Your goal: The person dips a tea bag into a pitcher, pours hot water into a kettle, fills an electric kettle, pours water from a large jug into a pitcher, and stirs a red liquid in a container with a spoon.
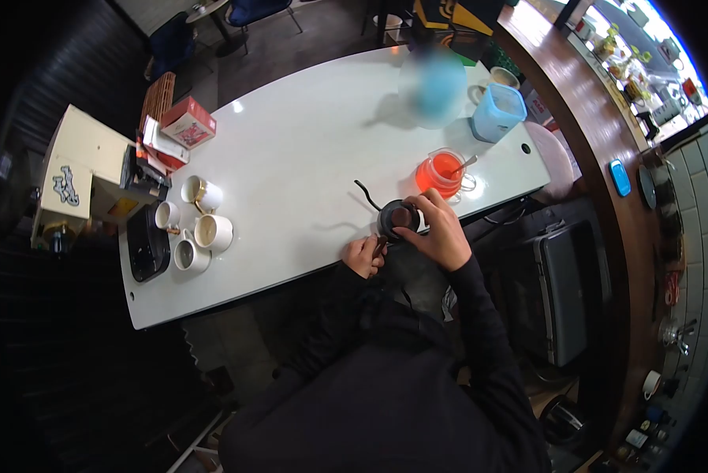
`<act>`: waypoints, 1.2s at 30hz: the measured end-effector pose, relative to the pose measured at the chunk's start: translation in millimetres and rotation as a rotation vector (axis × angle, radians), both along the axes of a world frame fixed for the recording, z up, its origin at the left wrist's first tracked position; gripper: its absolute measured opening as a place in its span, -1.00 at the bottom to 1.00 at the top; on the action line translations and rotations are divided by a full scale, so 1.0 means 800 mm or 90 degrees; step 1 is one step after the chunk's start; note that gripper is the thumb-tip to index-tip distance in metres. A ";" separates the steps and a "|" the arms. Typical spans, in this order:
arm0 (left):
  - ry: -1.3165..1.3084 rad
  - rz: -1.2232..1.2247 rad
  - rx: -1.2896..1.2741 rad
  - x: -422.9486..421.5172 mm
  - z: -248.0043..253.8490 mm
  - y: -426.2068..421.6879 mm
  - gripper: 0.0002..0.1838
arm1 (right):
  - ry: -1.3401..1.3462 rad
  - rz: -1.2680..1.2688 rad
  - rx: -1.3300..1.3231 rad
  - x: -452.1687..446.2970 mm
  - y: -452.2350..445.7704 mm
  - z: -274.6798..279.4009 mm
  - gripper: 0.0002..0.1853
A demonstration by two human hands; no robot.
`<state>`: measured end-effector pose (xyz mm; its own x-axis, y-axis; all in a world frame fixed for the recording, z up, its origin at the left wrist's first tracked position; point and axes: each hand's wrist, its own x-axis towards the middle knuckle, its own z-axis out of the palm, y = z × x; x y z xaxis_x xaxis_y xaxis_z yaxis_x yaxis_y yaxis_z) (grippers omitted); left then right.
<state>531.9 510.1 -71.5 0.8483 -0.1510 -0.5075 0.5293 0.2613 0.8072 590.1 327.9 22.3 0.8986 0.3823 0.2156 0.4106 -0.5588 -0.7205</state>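
Observation:
A small dark gooseneck kettle (400,229) is at the front edge of the white table, its thin black spout pointing away to the upper left. My left hand (363,256) is closed around its handle at the near side. On the kettle's top, the thumb and fingers of my right hand (442,236) grip the round rim or lid; which of the two, I cannot tell. Just beyond my right hand stands a clear glass jug (441,175) of red liquid, with a spoon (466,165) leaning in it.
Several white mugs (214,233) stand at the left by a black tray (147,240) and a beige machine (74,185). A red-and-white box (188,123) is behind them. At the far right are a light-blue container (499,114) and a blurred blue object (438,87).

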 end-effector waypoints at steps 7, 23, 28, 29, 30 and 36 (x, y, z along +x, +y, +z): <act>-0.026 -0.121 0.021 0.000 0.025 -0.038 -0.49 | -0.020 -0.193 0.052 -0.061 -0.111 0.024 -0.74; -0.023 -0.337 -0.001 0.096 -0.005 -0.257 -0.49 | 0.051 -0.506 0.184 -0.123 -0.285 -0.032 -0.85; -0.031 -0.323 0.001 0.162 -0.028 -0.322 -0.50 | 0.058 -0.496 0.195 -0.081 -0.327 -0.051 -0.89; -0.030 -0.328 0.005 0.176 -0.031 -0.332 -0.50 | 0.059 -0.501 0.200 -0.073 -0.336 -0.053 -0.89; -0.029 -0.327 0.020 0.190 -0.028 -0.342 -0.50 | 0.062 -0.503 0.206 -0.064 -0.344 -0.054 -0.89; -0.028 -0.306 0.059 0.264 -0.038 -0.383 -0.54 | 0.073 -0.483 0.213 -0.021 -0.385 -0.062 -0.88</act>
